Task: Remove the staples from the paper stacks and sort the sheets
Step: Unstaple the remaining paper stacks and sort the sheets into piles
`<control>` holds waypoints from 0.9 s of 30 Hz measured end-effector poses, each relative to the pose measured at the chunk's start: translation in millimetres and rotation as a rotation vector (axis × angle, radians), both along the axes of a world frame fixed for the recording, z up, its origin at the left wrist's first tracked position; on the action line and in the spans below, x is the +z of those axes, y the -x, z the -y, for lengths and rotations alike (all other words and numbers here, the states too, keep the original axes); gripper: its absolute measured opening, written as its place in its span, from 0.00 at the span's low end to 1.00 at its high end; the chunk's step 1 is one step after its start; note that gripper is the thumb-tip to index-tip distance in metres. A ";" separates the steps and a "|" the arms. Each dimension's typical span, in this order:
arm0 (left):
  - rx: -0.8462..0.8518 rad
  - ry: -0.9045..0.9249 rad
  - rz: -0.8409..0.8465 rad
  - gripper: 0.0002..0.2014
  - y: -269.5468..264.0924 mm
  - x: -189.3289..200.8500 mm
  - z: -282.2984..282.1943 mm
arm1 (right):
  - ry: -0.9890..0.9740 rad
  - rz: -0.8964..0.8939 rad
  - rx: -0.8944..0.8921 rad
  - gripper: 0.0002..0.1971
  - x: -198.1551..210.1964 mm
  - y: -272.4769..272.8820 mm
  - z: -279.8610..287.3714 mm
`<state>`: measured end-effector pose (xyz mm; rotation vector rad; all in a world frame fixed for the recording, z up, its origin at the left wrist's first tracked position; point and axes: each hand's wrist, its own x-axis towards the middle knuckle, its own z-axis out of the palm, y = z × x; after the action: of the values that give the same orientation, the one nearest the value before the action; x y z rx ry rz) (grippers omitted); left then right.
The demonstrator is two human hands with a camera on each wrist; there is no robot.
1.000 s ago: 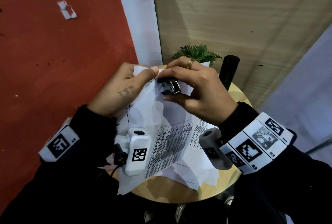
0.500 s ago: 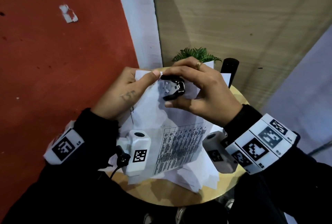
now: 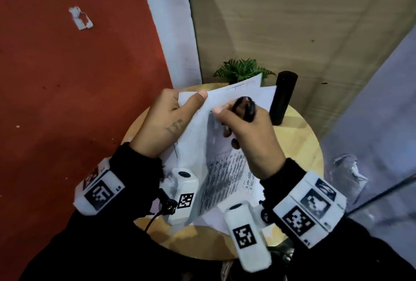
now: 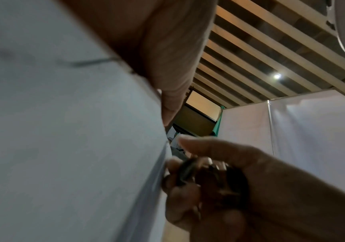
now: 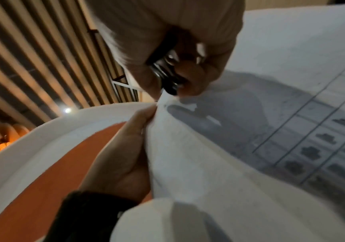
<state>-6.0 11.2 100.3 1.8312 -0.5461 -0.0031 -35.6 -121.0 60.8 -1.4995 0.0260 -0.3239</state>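
Two hands work above a round wooden table [image 3: 299, 145], and everything sits relative to it. Loose sheets [image 3: 225, 220] lie on its top; a paper stack [image 3: 202, 145] is lifted over its middle. At the far edge stand a black cylinder [image 3: 282, 98] and a small green plant [image 3: 242, 70]. Left hand [image 3: 162, 123] pinches the stack's upper left corner. Right hand [image 3: 249, 139] curls around a black staple remover [image 3: 244, 109], at the stack's top edge.

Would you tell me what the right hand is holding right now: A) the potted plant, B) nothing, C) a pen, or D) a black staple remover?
D: the right hand grips a black staple remover against the top of the paper stack, which the left hand pinches.
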 end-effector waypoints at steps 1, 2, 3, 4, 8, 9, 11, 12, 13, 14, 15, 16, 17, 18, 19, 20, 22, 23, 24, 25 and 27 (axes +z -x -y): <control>-0.004 -0.007 0.032 0.24 -2.7 -3.7 0.1 | 0.047 0.003 -0.015 0.10 -0.1 -1.4 -3.7; -0.007 -0.010 0.056 0.24 -3.8 -5.7 0.2 | 0.066 -0.007 -0.033 0.08 -1.1 -3.2 -6.3; -0.012 -0.028 0.085 0.23 -5.6 -8.0 0.0 | 0.069 -0.021 -0.052 0.08 -0.6 -4.3 -8.0; -0.017 -0.029 0.100 0.22 -5.6 -8.9 0.2 | 0.063 -0.036 -0.061 0.07 0.1 -4.6 -8.8; -0.044 -0.032 0.136 0.10 -6.2 -12.7 -1.5 | -0.016 -0.089 -0.054 0.09 5.1 -2.2 -6.6; -0.049 -0.031 0.129 0.08 -6.8 -13.4 -2.0 | -0.047 -0.102 -0.047 0.09 6.2 -1.7 -5.8; -0.075 -0.018 0.113 0.06 -7.8 -13.7 -4.2 | -0.111 -0.130 -0.030 0.09 8.3 -1.5 -5.3; -0.094 -0.010 0.106 0.07 -7.5 -12.5 -5.2 | -0.139 -0.139 -0.021 0.09 9.6 -1.7 -5.5; -0.111 -0.010 0.105 0.08 -7.6 -11.8 -5.8 | -0.154 -0.143 -0.010 0.08 10.5 -1.8 -5.5; -0.116 -0.016 0.106 0.09 -7.2 -10.7 -6.1 | -0.157 -0.142 0.003 0.08 10.7 -2.3 -4.9; -0.104 -0.031 0.119 0.09 -8.3 -11.0 -6.4 | -0.148 -0.140 0.017 0.10 11.0 -2.7 -4.5; -0.085 -0.046 0.134 0.08 -8.4 -10.7 -6.6 | -0.139 -0.140 0.032 0.13 11.5 -2.7 -4.7; -0.065 -0.059 0.153 0.07 -10.0 -12.0 -6.9 | -0.133 -0.141 0.040 0.15 12.0 -3.0 -4.8; -0.052 -0.064 0.163 0.07 -10.5 -12.5 -6.8 | -0.134 -0.143 0.044 0.16 12.2 -3.3 -5.0; -0.048 -0.059 0.165 0.07 -10.5 -13.1 -6.5 | -0.140 -0.142 0.043 0.16 12.5 -3.5 -5.1; -0.050 -0.048 0.157 0.07 -10.6 -13.3 -6.4 | -0.146 -0.141 0.036 0.16 13.3 -3.7 -5.5; -0.080 -0.013 0.119 0.06 -9.9 -13.5 -5.9 | -0.135 -0.136 0.012 0.14 13.8 -3.7 -5.6; -0.101 0.009 0.087 0.05 -9.5 -12.6 -5.7 | -0.118 -0.134 -0.003 0.13 13.5 -4.3 -5.7; -0.125 0.032 0.048 0.04 -8.1 -10.7 -5.5 | -0.095 -0.130 -0.017 0.11 13.3 -5.1 -6.3; -0.148 0.052 0.013 0.04 -8.1 -10.0 -5.7 | -0.064 -0.119 -0.029 0.09 12.3 -6.6 -7.1; -0.185 0.067 -0.036 0.07 -7.8 -7.2 -5.9 | 0.030 -0.074 -0.050 0.04 9.7 -9.7 -8.7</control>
<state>1.8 17.1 93.1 1.7070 -0.6807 -0.1416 -25.9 -112.3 70.5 -1.5419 0.1184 -0.3104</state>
